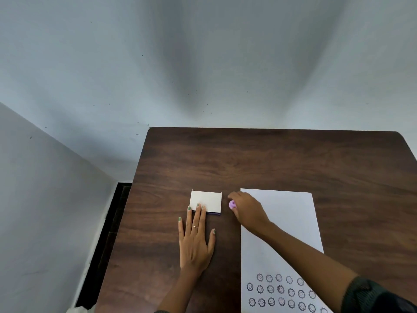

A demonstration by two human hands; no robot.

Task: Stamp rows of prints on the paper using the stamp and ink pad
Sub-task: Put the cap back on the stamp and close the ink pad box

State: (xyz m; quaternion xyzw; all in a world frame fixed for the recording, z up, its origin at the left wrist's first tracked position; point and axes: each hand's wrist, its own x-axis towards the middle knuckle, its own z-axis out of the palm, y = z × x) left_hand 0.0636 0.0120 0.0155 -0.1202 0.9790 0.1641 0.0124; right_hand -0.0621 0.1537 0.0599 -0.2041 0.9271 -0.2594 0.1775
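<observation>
Dark wooden table against pale walls bears paper.

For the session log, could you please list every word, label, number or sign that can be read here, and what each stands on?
No readable text anywhere in this view.
Paper: rows of round smiley-face prints with scalloped edges; pictures only, no letters or numbers.
Ink pad: its white open lid is blank.
Purple stamp in the right hand: no marking can be seen.
Left hand: a plain ring, no engraving visible.
</observation>
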